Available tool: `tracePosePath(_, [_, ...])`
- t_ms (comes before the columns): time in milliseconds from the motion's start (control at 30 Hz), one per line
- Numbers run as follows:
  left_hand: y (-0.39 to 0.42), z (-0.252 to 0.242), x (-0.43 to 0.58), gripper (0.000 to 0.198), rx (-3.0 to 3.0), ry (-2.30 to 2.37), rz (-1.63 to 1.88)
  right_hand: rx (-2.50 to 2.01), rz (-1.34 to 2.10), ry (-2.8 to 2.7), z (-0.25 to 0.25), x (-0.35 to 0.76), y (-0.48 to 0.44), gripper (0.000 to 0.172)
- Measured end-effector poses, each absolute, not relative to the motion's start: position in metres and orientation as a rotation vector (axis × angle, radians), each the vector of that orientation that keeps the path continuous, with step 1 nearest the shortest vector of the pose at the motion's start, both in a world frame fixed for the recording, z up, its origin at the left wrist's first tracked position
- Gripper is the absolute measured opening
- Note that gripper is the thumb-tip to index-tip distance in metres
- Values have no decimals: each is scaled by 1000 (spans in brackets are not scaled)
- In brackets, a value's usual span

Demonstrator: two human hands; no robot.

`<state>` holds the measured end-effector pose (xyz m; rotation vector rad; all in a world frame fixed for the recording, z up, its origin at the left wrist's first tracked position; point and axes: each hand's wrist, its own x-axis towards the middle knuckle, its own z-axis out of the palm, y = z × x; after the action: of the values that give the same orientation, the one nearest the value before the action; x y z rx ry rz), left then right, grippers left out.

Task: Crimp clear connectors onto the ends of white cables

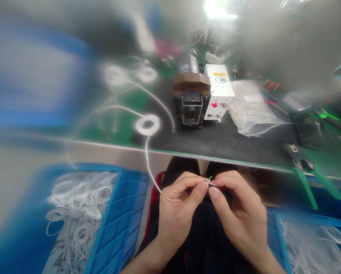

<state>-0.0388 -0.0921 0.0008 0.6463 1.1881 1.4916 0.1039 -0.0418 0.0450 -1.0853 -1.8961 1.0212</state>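
Both hands meet in front of my lap, just below the table edge. My left hand (178, 205) is closed in a pinch on the end of a white cable (148, 160), which runs up to a coil (147, 125) on the table. Thin coloured wires (209, 177), red and green among them, stick out between the fingertips. My right hand (241, 209) pinches a dark thin wire (212, 185) at the same end. The fingers hide most of the cable end.
A crimping machine (191, 91) with a white control box (219, 91) stands on a black mat (230, 144). Right of it lie a plastic bag (252, 108) and green-handled pliers (304, 171). Blue crates (124, 213) with white coiled cables (81, 205) flank my lap.
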Motion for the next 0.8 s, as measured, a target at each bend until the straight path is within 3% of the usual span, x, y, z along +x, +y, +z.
tracePosePath(400, [-94, 0, -37, 9, 614, 1157, 1540, -1109, 1263, -1751, 45, 96, -40, 12])
tracePosePath(633, [-90, 9, -48, 11, 1000, 1368, 1477, -1091, 922, -2023, 50, 106, -29, 12])
tracePosePath(800, [-88, 13, -47, 7, 1074, 1437, 1428, -1065, 893, -2075, 48, 113, -25, 12])
